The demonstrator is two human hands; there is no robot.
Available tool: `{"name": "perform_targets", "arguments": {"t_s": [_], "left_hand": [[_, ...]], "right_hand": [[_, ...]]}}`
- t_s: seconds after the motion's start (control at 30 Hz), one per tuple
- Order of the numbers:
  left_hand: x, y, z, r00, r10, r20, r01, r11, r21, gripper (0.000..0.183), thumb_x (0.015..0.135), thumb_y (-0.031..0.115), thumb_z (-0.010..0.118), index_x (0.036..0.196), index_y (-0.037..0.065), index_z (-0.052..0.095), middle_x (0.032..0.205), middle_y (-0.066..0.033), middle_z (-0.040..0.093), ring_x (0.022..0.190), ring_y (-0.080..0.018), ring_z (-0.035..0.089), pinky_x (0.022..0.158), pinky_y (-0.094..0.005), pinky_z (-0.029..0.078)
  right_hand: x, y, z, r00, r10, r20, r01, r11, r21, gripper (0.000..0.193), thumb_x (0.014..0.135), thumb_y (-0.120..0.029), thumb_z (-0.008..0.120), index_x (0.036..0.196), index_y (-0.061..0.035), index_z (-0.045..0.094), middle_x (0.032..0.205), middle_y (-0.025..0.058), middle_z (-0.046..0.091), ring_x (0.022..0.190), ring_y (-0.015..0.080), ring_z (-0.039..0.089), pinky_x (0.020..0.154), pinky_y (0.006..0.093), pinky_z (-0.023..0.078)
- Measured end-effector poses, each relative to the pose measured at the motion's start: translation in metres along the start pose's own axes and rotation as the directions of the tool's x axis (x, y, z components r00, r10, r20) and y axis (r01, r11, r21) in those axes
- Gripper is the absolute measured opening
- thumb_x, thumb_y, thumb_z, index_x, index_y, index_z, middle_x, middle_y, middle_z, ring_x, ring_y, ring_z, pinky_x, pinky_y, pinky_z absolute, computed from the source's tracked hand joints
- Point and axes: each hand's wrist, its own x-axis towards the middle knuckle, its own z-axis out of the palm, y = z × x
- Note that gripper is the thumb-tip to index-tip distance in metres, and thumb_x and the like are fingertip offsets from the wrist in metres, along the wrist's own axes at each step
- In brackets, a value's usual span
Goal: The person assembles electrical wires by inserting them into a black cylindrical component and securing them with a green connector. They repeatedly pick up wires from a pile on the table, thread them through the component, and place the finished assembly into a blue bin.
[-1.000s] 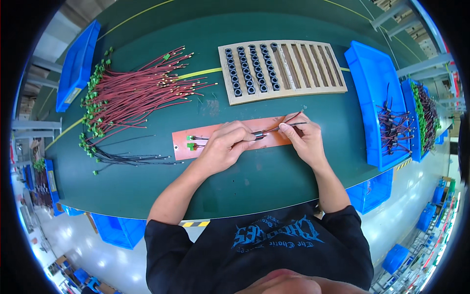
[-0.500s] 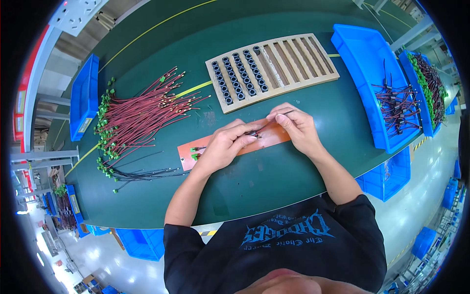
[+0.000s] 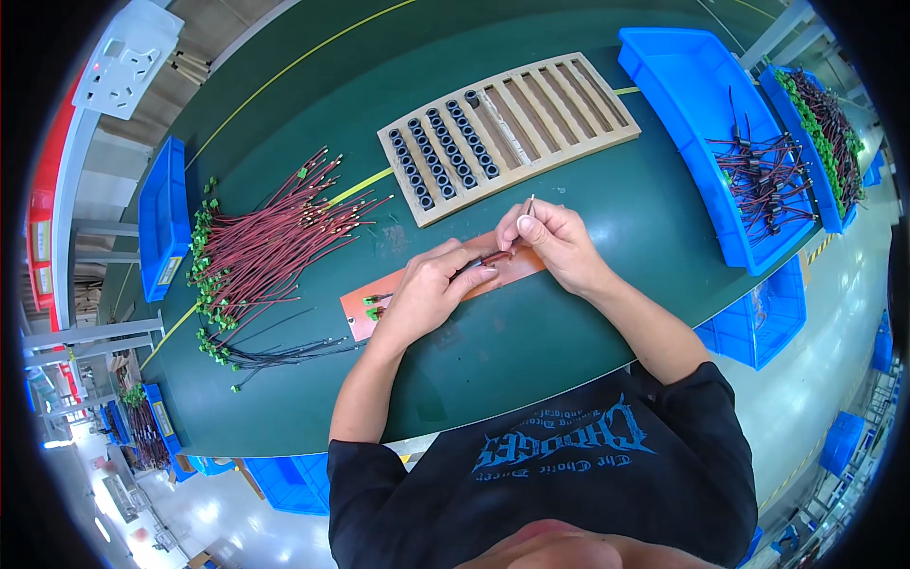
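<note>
Over an orange board [image 3: 523, 267] on the green table, my left hand [image 3: 438, 289] is closed on red and black wires [image 3: 493, 256]. Green connectors [image 3: 373, 308] stick out past its wrist side and lie over the board's left end. My right hand [image 3: 557, 248] pinches the other stretch of wire just to the right, with a thin tip standing up above its thumb and forefinger. Whether a small dark part sits on the wires between the fingers I cannot make out.
Red wires [image 3: 275, 237] with green connectors lie spread at left, with black wires [image 3: 294, 353] nearer me. A slotted wooden tray [image 3: 559, 142] holding rows of black rings is beyond my hands. The blue bin [image 3: 687, 142] at right contains wire assemblies; another blue bin [image 3: 163, 213] stands far left.
My right hand has drawn in toward the left one, and the wire tip it pinches now points upward. My left hand keeps its hold. The whole view has shifted slightly.
</note>
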Motion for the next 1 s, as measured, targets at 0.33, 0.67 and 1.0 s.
{"name": "perform_targets", "arguments": {"t_s": [0.33, 0.67, 1.0], "left_hand": [[-0.005, -0.015, 0.001, 0.993, 0.083, 0.086, -0.065, 0.979, -0.192, 0.028, 0.108, 0.026, 0.054, 0.113, 0.000, 0.064, 0.099, -0.0140, 0.073, 0.084, -0.0330, 0.069, 0.077, -0.0420, 0.053], [-0.010, -0.016, 0.002, 0.983, 0.118, 0.140, -0.107, 0.990, -0.087, 0.024, 0.105, 0.020, 0.055, 0.112, -0.001, 0.064, 0.100, -0.0180, 0.072, 0.089, -0.0378, 0.070, 0.083, -0.0433, 0.054], [-0.013, -0.032, -0.008, 0.999, 0.007, 0.041, 0.002, 0.974, -0.228, 0.042, 0.101, 0.018, 0.067, 0.141, 0.006, 0.062, 0.125, -0.0112, 0.066, 0.104, -0.0231, 0.066, 0.089, -0.0295, 0.050]], "right_hand": [[0.014, -0.013, 0.020, 0.964, 0.261, 0.055, -0.232, 0.717, 0.658, 0.040, 0.112, -0.029, 0.049, 0.078, -0.0076, 0.048, 0.070, 0.0033, 0.049, 0.063, 0.0132, 0.042, 0.059, 0.0298, 0.035], [0.011, -0.011, 0.017, 0.910, 0.408, -0.079, -0.336, 0.834, 0.436, 0.042, 0.106, -0.023, 0.056, 0.069, -0.0112, 0.041, 0.062, -0.0016, 0.038, 0.055, 0.0099, 0.033, 0.051, 0.0283, 0.023], [0.020, -0.004, 0.023, 0.970, 0.057, -0.234, -0.016, 0.984, 0.176, 0.043, 0.109, -0.040, 0.055, 0.078, -0.0093, 0.051, 0.068, 0.0041, 0.047, 0.069, 0.0194, 0.049, 0.068, 0.0341, 0.046]]}}
